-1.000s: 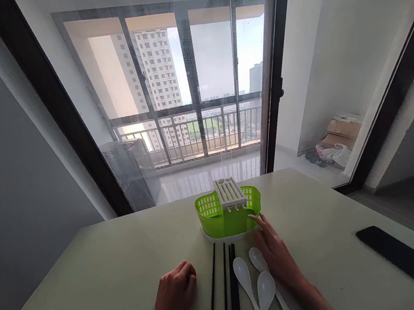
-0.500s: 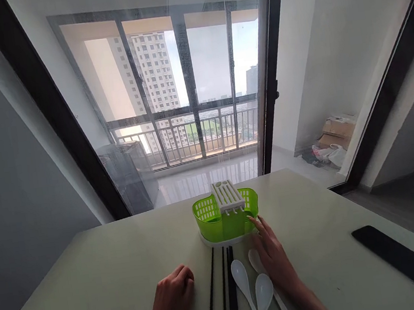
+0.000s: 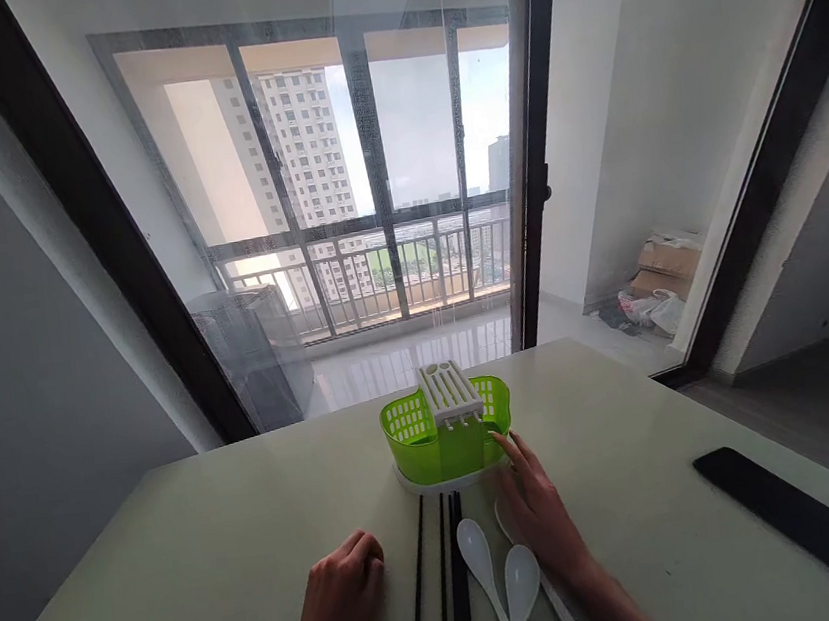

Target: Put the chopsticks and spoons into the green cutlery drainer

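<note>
A green slotted cutlery holder (image 3: 431,441) with a white divider rack (image 3: 450,392) stands on a white base in the middle of the pale table (image 3: 188,560). My right hand (image 3: 537,512) lies flat, fingers stretched out, its fingertips touching the holder's right side; it covers part of one white spoon. Two more white spoons (image 3: 500,577) lie just left of it. Several black chopsticks (image 3: 447,578) lie side by side in front of the holder. My left hand (image 3: 340,602) rests on the table left of the chopsticks with its fingers curled under, nothing visible in it.
A black phone (image 3: 811,524) lies flat near the table's right edge. Beyond the table's far edge is a glass sliding door with a black frame (image 3: 529,165), and behind it a balcony with a railing and cardboard boxes (image 3: 670,264).
The view has drifted slightly, so everything sits a little further left in the picture. My right hand has eased back a touch over the spoon; the left hand stays still.
</note>
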The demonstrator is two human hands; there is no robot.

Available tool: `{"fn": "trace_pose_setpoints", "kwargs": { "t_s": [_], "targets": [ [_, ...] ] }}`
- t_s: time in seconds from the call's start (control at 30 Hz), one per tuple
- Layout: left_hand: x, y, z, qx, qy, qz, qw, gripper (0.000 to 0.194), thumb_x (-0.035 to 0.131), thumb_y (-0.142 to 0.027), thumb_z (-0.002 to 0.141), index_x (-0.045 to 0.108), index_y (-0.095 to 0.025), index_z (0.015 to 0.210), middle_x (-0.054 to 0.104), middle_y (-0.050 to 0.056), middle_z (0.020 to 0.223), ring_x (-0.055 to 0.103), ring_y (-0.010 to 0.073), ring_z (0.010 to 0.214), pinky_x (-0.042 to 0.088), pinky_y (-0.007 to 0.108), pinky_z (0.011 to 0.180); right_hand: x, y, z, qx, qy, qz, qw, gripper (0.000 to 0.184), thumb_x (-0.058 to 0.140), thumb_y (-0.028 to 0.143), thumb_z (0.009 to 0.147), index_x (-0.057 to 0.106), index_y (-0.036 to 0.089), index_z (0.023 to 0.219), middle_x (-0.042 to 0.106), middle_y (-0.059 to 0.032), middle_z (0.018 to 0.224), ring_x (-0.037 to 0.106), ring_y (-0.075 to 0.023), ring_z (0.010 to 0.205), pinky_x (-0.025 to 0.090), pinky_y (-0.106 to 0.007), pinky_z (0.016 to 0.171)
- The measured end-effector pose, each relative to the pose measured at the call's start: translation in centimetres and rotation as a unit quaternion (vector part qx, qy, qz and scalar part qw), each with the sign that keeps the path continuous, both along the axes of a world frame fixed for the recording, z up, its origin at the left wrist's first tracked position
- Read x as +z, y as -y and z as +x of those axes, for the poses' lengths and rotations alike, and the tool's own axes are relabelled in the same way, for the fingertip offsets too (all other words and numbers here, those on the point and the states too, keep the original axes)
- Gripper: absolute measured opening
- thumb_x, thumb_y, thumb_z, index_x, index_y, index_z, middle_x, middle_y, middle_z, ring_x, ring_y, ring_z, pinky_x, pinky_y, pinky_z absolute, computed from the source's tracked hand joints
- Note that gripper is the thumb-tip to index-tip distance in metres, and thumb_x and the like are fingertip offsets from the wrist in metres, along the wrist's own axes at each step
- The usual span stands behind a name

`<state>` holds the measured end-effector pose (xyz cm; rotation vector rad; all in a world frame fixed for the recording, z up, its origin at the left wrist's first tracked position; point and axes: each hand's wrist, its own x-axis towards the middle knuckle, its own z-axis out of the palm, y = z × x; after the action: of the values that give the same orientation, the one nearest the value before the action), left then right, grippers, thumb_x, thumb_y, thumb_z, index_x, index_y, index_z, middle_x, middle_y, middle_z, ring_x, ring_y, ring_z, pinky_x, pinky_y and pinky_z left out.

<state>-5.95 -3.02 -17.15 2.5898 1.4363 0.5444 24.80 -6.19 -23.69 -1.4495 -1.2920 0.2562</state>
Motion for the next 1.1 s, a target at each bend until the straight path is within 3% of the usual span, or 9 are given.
{"fn": "trace_pose_setpoints", "kwargs": {
  "t_s": [0.13, 0.37, 0.47, 0.57, 0.63, 0.77, 0.93, 1.1],
  "targets": [
    [0.0, 0.2, 0.1, 0.001, -0.006, 0.012, 1.000, 0.024, 0.037, -0.016, 0.089, 0.055, -0.023, 0.075, 0.064, -0.002, 0.075, 0.056, 0.0132, 0.059, 0.039, 0.025, 0.061, 0.1, 0.1, 0.1, 0.007, -0.011, 0.005, 1.000, 0.048, 0.042, 0.040, 0.106, 0.048, 0.034, 0.153, 0.041, -0.0060, 0.166, 0.037, -0.0277, 0.153, 0.043, -0.056, 0.119],
    [0.0, 0.8, 0.9, -0.031, 0.002, 0.030, 0.999, 0.025, 0.038, -0.012, 0.089, 0.056, -0.023, 0.077, 0.068, -0.001, 0.078, 0.059, 0.0126, 0.060, 0.041, 0.025, 0.062, 0.5, 0.4, -0.3, -0.019, -0.037, 0.012, 0.999, 0.047, 0.041, 0.036, 0.103, 0.056, 0.030, 0.148, 0.048, -0.0114, 0.156, 0.043, -0.0299, 0.148, 0.045, -0.056, 0.114],
    [0.1, 1.2, 1.4, -0.028, 0.017, 0.028, 0.999, 0.022, 0.040, -0.016, 0.092, 0.059, -0.024, 0.083, 0.070, 0.000, 0.080, 0.059, 0.0130, 0.060, 0.042, 0.025, 0.062, 0.8, 0.9, 0.0, -0.057, -0.101, 0.005, 0.993, 0.045, 0.041, 0.033, 0.100, 0.063, 0.029, 0.139, 0.058, -0.0109, 0.142, 0.056, -0.0289, 0.131, 0.050, -0.050, 0.106],
    [0.1, 1.7, 1.9, -0.019, 0.012, 0.013, 1.000, 0.019, 0.042, -0.022, 0.096, 0.061, -0.024, 0.094, 0.070, -0.001, 0.076, 0.061, 0.0143, 0.060, 0.043, 0.026, 0.062, 0.7, 1.2, 0.6, -0.099, -0.177, -0.015, 0.979, 0.034, 0.045, 0.030, 0.094, 0.071, 0.024, 0.115, 0.069, -0.0094, 0.116, 0.068, -0.0266, 0.102, 0.057, -0.041, 0.086],
    [-0.1, 2.0, 2.4, -0.014, 0.003, 0.003, 1.000, 0.018, 0.044, -0.024, 0.098, 0.061, -0.025, 0.096, 0.068, -0.002, 0.072, 0.062, 0.0148, 0.060, 0.043, 0.026, 0.063, 0.4, 1.2, 0.9, -0.115, -0.196, -0.023, 0.974, 0.025, 0.047, 0.031, 0.091, 0.068, 0.023, 0.102, 0.071, -0.0079, 0.103, 0.068, -0.0251, 0.089, 0.057, -0.038, 0.077],
    [-0.5, 2.6, 3.2, -0.012, -0.009, -0.010, 1.000, 0.021, 0.049, -0.035, 0.100, 0.058, -0.025, 0.085, 0.069, -0.001, 0.079, 0.064, 0.0151, 0.067, 0.043, 0.027, 0.066, 0.3, 1.1, 0.9, -0.114, -0.211, -0.032, 0.970, 0.017, 0.050, 0.032, 0.087, 0.064, 0.024, 0.094, 0.071, -0.0045, 0.090, 0.067, -0.0239, 0.081, 0.055, -0.035, 0.073],
    [-0.4, 3.2, 4.0, -0.014, -0.045, -0.021, 0.999, 0.037, 0.059, -0.050, 0.095, 0.051, -0.023, 0.071, 0.067, 0.001, 0.082, 0.064, 0.0172, 0.072, 0.043, 0.029, 0.069, 0.5, 1.1, 0.7, -0.108, -0.218, -0.041, 0.969, 0.017, 0.050, 0.033, 0.085, 0.063, 0.024, 0.093, 0.071, -0.0042, 0.088, 0.066, -0.0240, 0.078, 0.054, -0.035, 0.071],
    [0.0, 3.3, 4.3, -0.004, -0.058, -0.048, 0.997, 0.040, 0.063, -0.056, 0.090, 0.051, -0.023, 0.071, 0.066, 0.001, 0.083, 0.064, 0.0187, 0.075, 0.043, 0.030, 0.071, 0.8, 1.1, 0.7, -0.101, -0.225, -0.041, 0.968, 0.017, 0.052, 0.034, 0.084, 0.063, 0.024, 0.092, 0.071, -0.0043, 0.087, 0.067, -0.0243, 0.079, 0.054, -0.035, 0.073]
  ]
}}
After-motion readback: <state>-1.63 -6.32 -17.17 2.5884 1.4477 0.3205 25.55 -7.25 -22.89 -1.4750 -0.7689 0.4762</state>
